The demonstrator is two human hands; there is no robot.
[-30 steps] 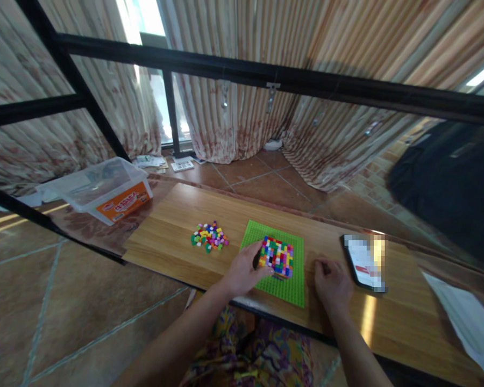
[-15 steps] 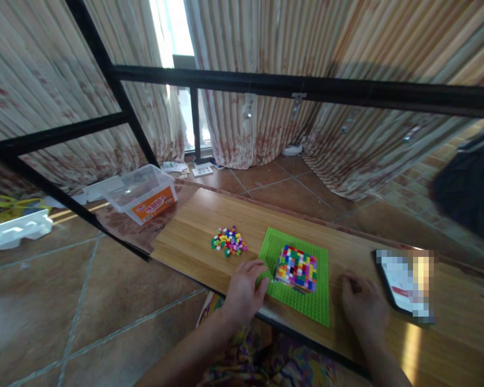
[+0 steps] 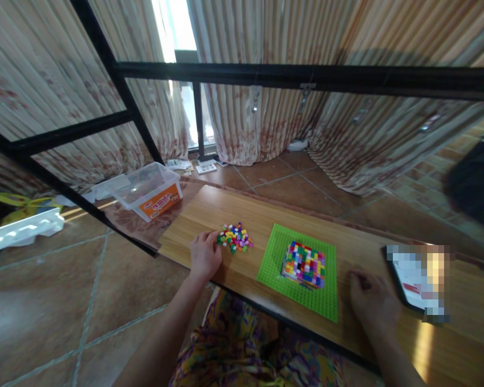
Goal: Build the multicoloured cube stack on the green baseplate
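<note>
At far left we see a clear plastic box (image 3: 147,189) on the floor. Our left hand (image 3: 205,255) rests on the wooden table (image 3: 262,212), fingertips touching a pile of small coloured bricks (image 3: 234,237); whether it grips one is hidden. A multicoloured brick block (image 3: 304,264) sits on a green baseplate (image 3: 274,258). Our right hand (image 3: 373,303) lies loosely curled, holding nothing, beside a blurred phone (image 3: 417,279).

Green baseplate (image 3: 278,279), multicoloured bricks (image 3: 235,237)

A clear plastic tub (image 3: 149,189) sits left of the table; a phone (image 3: 417,279) lies far right.
</note>
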